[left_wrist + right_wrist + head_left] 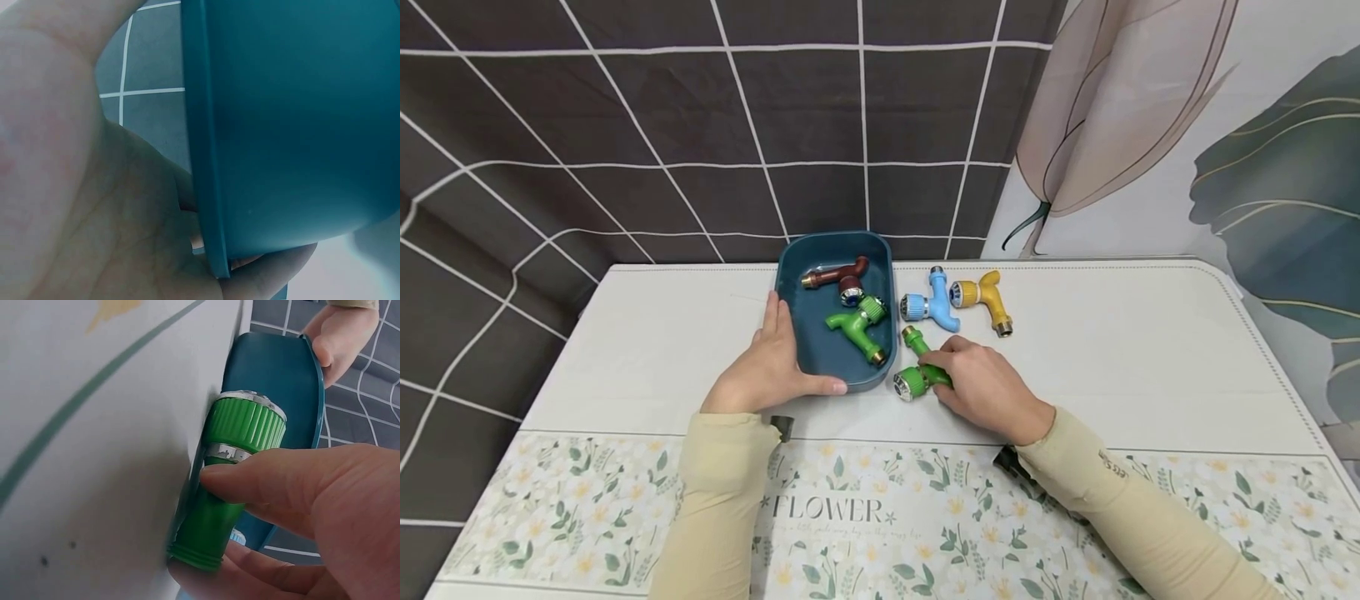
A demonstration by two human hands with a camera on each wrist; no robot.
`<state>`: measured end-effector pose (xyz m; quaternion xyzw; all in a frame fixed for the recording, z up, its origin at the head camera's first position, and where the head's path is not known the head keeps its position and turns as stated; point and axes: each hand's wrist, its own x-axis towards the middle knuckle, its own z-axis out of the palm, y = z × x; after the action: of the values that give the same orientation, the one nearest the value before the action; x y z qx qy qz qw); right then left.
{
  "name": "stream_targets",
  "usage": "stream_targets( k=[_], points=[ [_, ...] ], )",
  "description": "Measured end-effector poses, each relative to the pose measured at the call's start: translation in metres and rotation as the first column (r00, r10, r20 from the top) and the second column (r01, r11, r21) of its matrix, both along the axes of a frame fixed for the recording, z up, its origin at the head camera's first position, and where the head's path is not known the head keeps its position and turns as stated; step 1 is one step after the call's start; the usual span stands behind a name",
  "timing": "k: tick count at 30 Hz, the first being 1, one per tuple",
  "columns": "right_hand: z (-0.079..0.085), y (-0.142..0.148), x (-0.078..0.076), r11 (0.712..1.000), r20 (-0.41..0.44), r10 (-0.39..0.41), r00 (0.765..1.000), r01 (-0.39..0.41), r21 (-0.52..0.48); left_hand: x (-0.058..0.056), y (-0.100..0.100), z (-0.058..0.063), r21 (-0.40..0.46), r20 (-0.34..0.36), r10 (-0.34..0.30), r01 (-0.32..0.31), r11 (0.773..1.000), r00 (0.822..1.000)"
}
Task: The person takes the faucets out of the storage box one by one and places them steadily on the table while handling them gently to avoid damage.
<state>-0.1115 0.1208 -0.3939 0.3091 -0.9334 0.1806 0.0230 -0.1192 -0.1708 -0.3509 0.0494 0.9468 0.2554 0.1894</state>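
A dark blue-green plastic basin (838, 379) stands on the table with a brown faucet (835, 275) and a green faucet (857, 329) lying inside. My left hand (767, 354) is spread against its near left corner, with straight fingers along the left side and the thumb at the near rim. My right hand (985, 379) pinches a second green faucet (219, 506) between thumb and fingers, just right of the basin. The ribbed knob (247, 422) of that faucet points toward the basin. The hand hides part of its body.
Behind my right hand lie a light blue faucet (936, 304), close to the basin's right side, and a yellow faucet (985, 298) further right. A white cloth with a floral strip (865, 542) covers the table. A dark tiled-pattern curtain (700, 125) hangs behind.
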Motion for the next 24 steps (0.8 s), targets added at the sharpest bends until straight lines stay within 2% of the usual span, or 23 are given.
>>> stream_targets(
  k=[16, 24],
  points=[
    [0.0015, 0.0008, 0.0012, 1.0, 0.036, -0.012, 0.999, 0.013, -0.013, 0.0005, 0.0001, 0.0002, 0.002, -0.003, 0.006, -0.006, 1.0, 1.0],
    [0.0007, 0.001, 0.0006, 1.0, 0.01, -0.016, 1.0, 0.016, 0.005, 0.0006, 0.0001, 0.0006, -0.003, -0.004, 0.006, -0.006, 1.0, 1.0]
  ],
)
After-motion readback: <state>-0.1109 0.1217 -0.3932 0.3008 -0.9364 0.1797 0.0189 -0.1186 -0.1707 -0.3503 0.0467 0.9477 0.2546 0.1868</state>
